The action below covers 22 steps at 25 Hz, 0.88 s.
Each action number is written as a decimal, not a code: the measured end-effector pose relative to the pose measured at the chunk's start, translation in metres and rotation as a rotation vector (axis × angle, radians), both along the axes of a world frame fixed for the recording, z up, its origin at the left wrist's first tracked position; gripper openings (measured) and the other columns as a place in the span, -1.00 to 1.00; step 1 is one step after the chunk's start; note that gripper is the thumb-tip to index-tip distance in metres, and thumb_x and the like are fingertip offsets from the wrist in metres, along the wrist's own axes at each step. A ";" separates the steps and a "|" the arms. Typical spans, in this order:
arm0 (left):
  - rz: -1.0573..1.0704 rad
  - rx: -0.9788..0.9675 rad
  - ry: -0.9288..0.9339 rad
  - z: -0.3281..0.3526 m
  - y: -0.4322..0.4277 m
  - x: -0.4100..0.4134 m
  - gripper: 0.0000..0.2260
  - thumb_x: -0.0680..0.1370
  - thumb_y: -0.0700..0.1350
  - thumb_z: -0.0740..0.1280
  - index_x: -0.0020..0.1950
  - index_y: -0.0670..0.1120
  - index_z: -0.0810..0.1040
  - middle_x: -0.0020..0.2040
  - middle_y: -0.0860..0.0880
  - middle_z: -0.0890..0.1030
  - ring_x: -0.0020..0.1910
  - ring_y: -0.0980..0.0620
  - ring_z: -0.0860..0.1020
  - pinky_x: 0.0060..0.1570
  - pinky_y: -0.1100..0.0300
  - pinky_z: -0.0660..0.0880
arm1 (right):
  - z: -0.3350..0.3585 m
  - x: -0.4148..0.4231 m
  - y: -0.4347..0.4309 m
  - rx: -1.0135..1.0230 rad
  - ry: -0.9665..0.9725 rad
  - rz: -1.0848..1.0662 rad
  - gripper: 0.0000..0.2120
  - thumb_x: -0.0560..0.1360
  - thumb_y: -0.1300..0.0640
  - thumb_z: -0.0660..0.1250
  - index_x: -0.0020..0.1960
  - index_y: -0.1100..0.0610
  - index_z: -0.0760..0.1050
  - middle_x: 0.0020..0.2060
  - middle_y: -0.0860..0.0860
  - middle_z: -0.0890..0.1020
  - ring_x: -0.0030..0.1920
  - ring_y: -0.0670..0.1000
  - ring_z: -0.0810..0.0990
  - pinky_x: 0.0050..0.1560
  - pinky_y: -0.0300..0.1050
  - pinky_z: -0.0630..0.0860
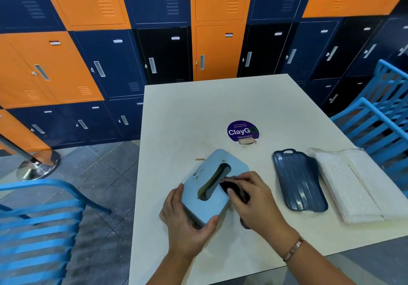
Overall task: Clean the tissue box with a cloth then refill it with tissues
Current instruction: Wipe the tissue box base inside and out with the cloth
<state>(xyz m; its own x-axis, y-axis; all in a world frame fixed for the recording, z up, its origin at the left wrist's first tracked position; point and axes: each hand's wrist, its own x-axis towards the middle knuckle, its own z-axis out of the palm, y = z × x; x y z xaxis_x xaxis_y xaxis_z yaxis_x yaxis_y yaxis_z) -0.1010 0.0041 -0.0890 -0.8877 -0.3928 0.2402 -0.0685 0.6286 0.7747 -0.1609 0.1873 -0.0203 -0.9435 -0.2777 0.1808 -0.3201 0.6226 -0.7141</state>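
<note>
The tissue box (199, 206) lies low in the centre of the frame on the surface (198, 108). The left hand (187, 220) grips its near corner; the right hand (249, 198) pinches a dark cloth (225, 186) beside the slot. Hold firm, and wipe towards the brown stains (196, 175) further up.

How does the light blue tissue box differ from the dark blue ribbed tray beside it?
The light blue tissue box is gripped by the left hand, and the right hand holds a dark cloth on it; the dark blue ribbed tray lies untouched. The box has brown stains and a slot; the tray shows neither. Both are blue with rounded corners.
</note>
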 end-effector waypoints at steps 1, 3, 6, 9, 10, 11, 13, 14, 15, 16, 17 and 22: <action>0.004 0.003 -0.002 -0.001 0.000 -0.001 -0.03 0.27 0.39 0.42 0.52 -0.11 0.27 0.42 0.00 0.33 0.43 -0.05 0.33 0.34 -0.13 0.29 | -0.002 0.003 -0.005 0.021 0.048 0.030 -0.79 0.55 0.13 0.42 0.17 -0.02 0.67 0.00 -0.18 0.51 0.05 -0.26 0.52 0.12 -0.50 0.38; 0.014 0.016 0.003 -0.002 0.000 0.001 -0.03 0.26 0.37 0.43 0.52 -0.11 0.27 0.42 0.00 0.34 0.42 0.00 0.32 0.34 -0.09 0.27 | -0.001 0.005 -0.010 0.035 0.087 0.118 -0.88 0.52 0.15 0.41 0.03 0.07 0.69 -0.14 -0.25 0.45 -0.10 -0.31 0.49 -0.02 -0.53 0.35; 0.004 0.003 -0.008 -0.001 0.001 0.000 -0.02 0.26 0.37 0.43 0.52 -0.12 0.27 0.42 -0.03 0.34 0.41 -0.02 0.33 0.34 -0.08 0.25 | 0.003 -0.007 -0.005 0.048 0.100 0.015 -0.95 0.52 0.16 0.43 -0.08 0.11 0.66 -0.20 -0.22 0.46 -0.19 -0.23 0.47 -0.12 -0.37 0.40; 0.017 -0.005 -0.011 0.000 0.003 0.000 -0.02 0.25 0.36 0.43 0.52 -0.14 0.27 0.41 -0.04 0.36 0.41 0.03 0.31 0.32 -0.04 0.24 | 0.004 -0.001 -0.010 0.128 0.123 0.084 -0.88 0.53 0.10 0.37 -0.13 0.11 0.62 -0.19 -0.12 0.50 -0.22 -0.14 0.48 -0.18 -0.19 0.51; 0.022 -0.008 -0.008 0.001 0.004 0.000 -0.02 0.25 0.36 0.44 0.51 -0.14 0.26 0.41 -0.04 0.36 0.40 0.05 0.30 0.32 -0.03 0.23 | 0.004 0.003 -0.013 0.145 0.133 0.098 -0.87 0.53 0.07 0.36 -0.13 0.10 0.63 -0.19 -0.14 0.48 -0.23 -0.13 0.48 -0.20 -0.17 0.52; 0.018 -0.015 -0.010 0.000 0.003 -0.001 -0.02 0.25 0.36 0.44 0.51 -0.14 0.26 0.41 -0.05 0.37 0.40 0.03 0.31 0.31 -0.03 0.23 | 0.004 0.005 -0.014 0.135 0.130 0.077 -0.87 0.53 0.05 0.37 -0.10 0.08 0.65 -0.19 -0.17 0.46 -0.24 -0.13 0.47 -0.21 -0.18 0.52; 0.008 -0.027 0.000 -0.003 0.002 0.001 -0.03 0.25 0.34 0.43 0.51 -0.15 0.26 0.40 -0.06 0.37 0.41 -0.03 0.32 0.31 -0.05 0.24 | 0.003 0.012 -0.015 0.120 0.124 0.080 -0.83 0.53 0.02 0.36 0.02 0.02 0.69 -0.18 -0.21 0.44 -0.20 -0.12 0.51 -0.20 -0.24 0.49; 0.008 -0.028 0.005 -0.001 0.004 0.001 -0.02 0.25 0.34 0.43 0.51 -0.15 0.25 0.40 -0.05 0.37 0.42 -0.04 0.32 0.32 -0.06 0.24 | 0.003 0.014 -0.015 0.140 0.137 0.104 -0.79 0.52 0.00 0.35 0.07 -0.02 0.70 -0.18 -0.23 0.41 -0.18 -0.14 0.52 -0.20 -0.28 0.47; 0.008 -0.030 -0.004 0.000 0.005 0.000 -0.01 0.26 0.37 0.43 0.51 -0.15 0.25 0.40 -0.05 0.37 0.42 -0.03 0.32 0.33 -0.04 0.22 | 0.003 0.014 -0.016 0.149 0.141 0.089 -0.79 0.52 -0.01 0.36 0.09 -0.04 0.71 -0.19 -0.24 0.40 -0.19 -0.16 0.50 -0.23 -0.28 0.46; 0.004 -0.046 -0.017 0.000 0.005 -0.001 0.00 0.26 0.41 0.43 0.51 -0.15 0.25 0.40 -0.05 0.37 0.42 -0.03 0.32 0.34 -0.02 0.21 | 0.004 0.011 -0.018 0.137 0.131 0.038 -0.81 0.51 -0.01 0.38 0.07 -0.04 0.71 -0.21 -0.24 0.39 -0.22 -0.17 0.49 -0.28 -0.24 0.48; -0.006 -0.072 -0.026 -0.001 0.004 -0.001 0.01 0.27 0.44 0.42 0.52 -0.15 0.25 0.41 -0.06 0.37 0.43 -0.02 0.32 0.35 -0.01 0.21 | 0.005 0.011 -0.019 0.116 0.103 0.005 -0.83 0.51 0.01 0.40 0.05 -0.03 0.72 -0.23 -0.22 0.40 -0.24 -0.15 0.49 -0.30 -0.20 0.51; -0.023 -0.080 -0.021 -0.001 0.004 -0.001 -0.02 0.28 0.31 0.41 0.56 -0.11 0.20 0.48 -0.08 0.34 0.48 0.09 0.23 0.41 0.07 0.12 | 0.004 0.024 -0.032 0.072 0.046 0.096 -0.86 0.51 0.04 0.37 -0.09 0.04 0.70 -0.27 -0.20 0.35 -0.30 -0.18 0.44 -0.28 -0.34 0.40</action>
